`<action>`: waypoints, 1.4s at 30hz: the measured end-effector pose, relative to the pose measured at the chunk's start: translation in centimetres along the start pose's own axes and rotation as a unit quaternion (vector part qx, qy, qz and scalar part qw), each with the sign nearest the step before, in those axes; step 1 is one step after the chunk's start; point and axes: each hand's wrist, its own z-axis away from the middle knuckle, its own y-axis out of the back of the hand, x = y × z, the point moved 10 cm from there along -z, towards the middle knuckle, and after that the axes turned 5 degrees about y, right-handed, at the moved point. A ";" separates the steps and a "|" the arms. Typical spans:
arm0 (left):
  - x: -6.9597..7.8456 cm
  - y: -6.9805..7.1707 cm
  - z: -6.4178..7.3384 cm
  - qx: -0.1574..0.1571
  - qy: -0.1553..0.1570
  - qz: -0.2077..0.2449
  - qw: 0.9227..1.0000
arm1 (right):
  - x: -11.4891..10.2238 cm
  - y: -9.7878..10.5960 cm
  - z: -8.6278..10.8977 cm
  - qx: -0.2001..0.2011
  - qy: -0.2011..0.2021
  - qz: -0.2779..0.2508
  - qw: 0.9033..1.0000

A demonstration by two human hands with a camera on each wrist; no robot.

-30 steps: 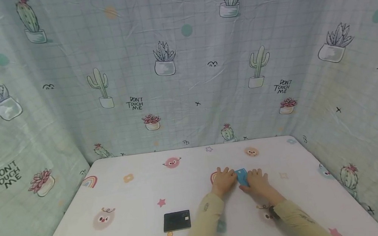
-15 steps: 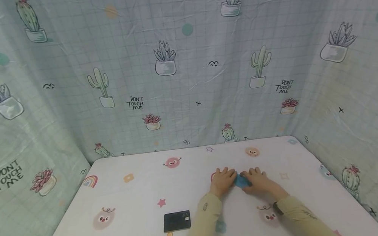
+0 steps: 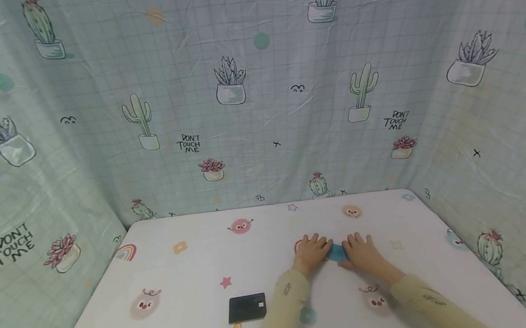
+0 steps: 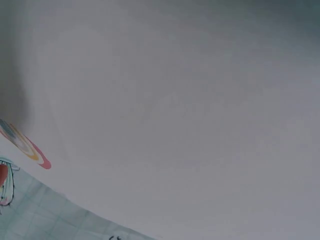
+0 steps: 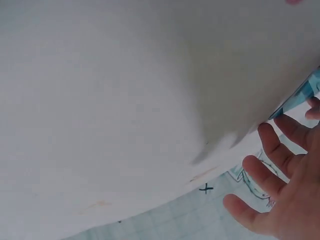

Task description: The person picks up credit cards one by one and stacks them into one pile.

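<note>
Between the two hands, toward the right of the table in the head view, is a small blue card (image 3: 337,253). My left hand (image 3: 312,254) holds its left end, with the thumb largely hidden. My right hand (image 3: 364,256) holds the right end, the thumb at the near edge and the other fingers spread farther out. In the right wrist view the blue card (image 5: 301,95) is seen nearly edge-on, the index fingertip at its corner and the thumb partly cut off by the frame. The left wrist view shows neither the left hand nor the card.
A black card (image 3: 247,308) with a chip and VIP lettering lies left of the left forearm. The white table (image 3: 270,237) has printed cartoon figures, and a cactus-print curtain (image 3: 258,117) hangs behind and along both sides.
The blue card has turned from lengthwise to crosswise between the hands. My right hand has shifted its hold to the card's right end; the left hand has barely moved.
</note>
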 end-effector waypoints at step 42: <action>-0.7 4.2 2.0 0.058 0.022 -0.053 0.997 | -0.4 0.8 -0.2 0.017 -0.004 0.025 1.000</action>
